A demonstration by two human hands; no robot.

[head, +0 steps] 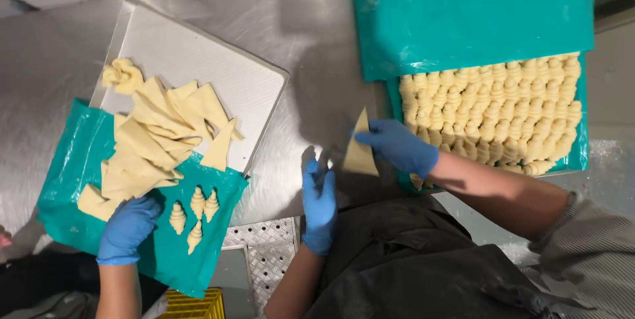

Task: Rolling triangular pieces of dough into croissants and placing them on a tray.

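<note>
Left hand [319,203] lies flat with fingers together at lower centre, while my right hand [399,145] pinches a dough triangle [359,150] beside the croissant tray [491,117].

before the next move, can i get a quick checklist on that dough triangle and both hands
1. Right hand on the dough triangle: ok, fingers hold its upper edge.
2. Left hand free: ok, open, holding nothing, beside the triangle.
3. Triangle flat on the steel table: cannot tell, the tip looks lifted.
4. Room on the teal sheet of rolled pieces: not ok, rows packed tight.
5. Another person's gloved hand out of the way: ok, at the far pile of cut triangles.
</note>
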